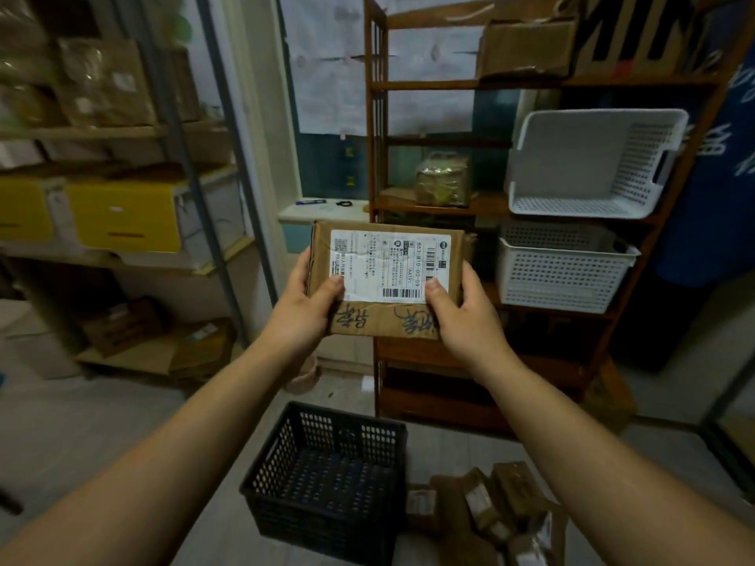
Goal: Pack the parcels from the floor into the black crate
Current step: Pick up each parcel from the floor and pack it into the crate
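Centre frame: cardboard parcel [388, 279] held aloft, left hand [304, 306] and right hand [465, 310] pinching its sides, thumbs on label. Black crate [331, 480] below, apparently empty. Next: lower parcel in. Remaining parcels [490, 512] lower right.

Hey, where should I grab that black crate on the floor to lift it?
Take the black crate by its top rim on two opposite sides, coming down from above. It stands upright and open, with a rim above mesh walls. The left hand and right hand hold a parcel; free them first.
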`<move>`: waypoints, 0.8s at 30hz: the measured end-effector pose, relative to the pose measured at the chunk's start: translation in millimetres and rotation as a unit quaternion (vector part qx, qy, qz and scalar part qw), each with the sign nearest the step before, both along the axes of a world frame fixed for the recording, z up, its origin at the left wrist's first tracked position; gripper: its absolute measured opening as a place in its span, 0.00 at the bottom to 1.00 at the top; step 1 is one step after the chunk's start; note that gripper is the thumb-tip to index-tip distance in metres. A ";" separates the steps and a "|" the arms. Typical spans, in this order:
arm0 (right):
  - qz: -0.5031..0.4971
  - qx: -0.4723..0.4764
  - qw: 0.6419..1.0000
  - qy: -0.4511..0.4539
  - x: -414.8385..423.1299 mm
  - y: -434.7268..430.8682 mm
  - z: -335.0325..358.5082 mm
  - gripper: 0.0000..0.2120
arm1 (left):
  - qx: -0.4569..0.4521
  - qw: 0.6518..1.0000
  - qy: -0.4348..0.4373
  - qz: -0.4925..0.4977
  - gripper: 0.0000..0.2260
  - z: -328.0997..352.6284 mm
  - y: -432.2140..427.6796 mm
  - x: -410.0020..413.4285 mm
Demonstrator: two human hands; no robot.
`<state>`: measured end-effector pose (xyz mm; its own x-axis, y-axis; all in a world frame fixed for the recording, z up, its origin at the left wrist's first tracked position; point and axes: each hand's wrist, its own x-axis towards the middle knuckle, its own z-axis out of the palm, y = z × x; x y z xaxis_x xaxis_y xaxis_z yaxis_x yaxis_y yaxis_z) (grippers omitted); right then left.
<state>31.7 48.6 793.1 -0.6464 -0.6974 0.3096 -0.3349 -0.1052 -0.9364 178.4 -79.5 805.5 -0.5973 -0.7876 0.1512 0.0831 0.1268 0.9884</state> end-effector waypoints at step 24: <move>-0.020 0.033 0.999 -0.013 1.8 -235.9 -39.5 0.19 | 0.048 0.995 -0.088 0.005 0.23 -27.3 -233.2 6.2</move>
<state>33.5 -187.3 753.7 -0.6808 -0.6896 0.2468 -0.3137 -0.0299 -0.9490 184.6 -312.8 778.2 -0.5997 -0.7996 -0.0317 -0.0932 0.0304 0.9952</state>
